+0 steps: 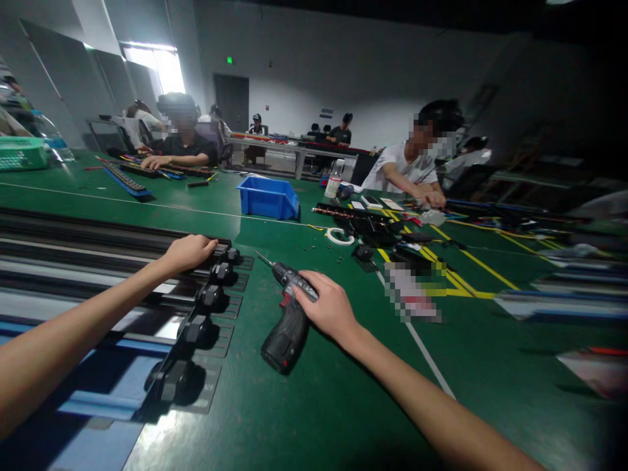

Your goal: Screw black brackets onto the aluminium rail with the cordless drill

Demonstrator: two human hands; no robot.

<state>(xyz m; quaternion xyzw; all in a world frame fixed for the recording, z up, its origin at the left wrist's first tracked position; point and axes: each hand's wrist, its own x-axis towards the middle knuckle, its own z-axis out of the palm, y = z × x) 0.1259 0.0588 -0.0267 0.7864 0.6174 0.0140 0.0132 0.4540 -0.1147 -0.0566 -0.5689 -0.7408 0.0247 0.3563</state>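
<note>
My right hand (328, 304) is closed over the top of a black cordless drill (289, 327) with a red trigger. The drill lies on the green table, its thin bit pointing to the far left. My left hand (189, 252) is at the far end of a row of long dark rails (122, 245), its fingers curled over the farthest one and partly hidden. Along the rails' right ends sit several black hexagonal knobs (196, 330), with flat dark slotted plates (216, 337) beside them. Nearest me, the pieces are light blue (103, 402).
A blue bin (269, 198) stands ahead, with a bottle (334, 180) to its right. A white tape ring (340, 236), loose small screws and black parts (366, 226) lie right of centre. Co-workers sit across the table, and a green basket (22, 154) stands far left.
</note>
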